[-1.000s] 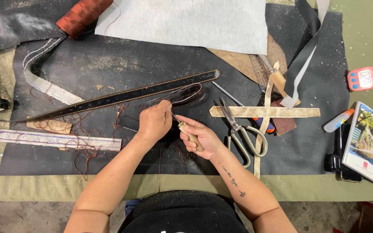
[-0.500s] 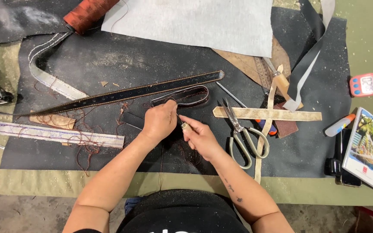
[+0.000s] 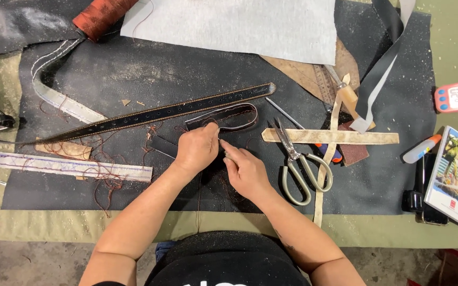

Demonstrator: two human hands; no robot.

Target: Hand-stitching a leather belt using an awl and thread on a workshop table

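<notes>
**Hands closed together over the strap**

Right hand [image 3: 247,172] drawn in until touching the left hand [image 3: 197,148], a gap a second ago. Pale tool handle, earlier plain in the right hand, now mostly covered (only a tip showing). Left hand shifted slightly along the dark stitched strap [image 3: 223,116].

Even, bright overhead light with soft, faint shadows. The frame is sharp throughout. Mild sheen at upper left.
</notes>
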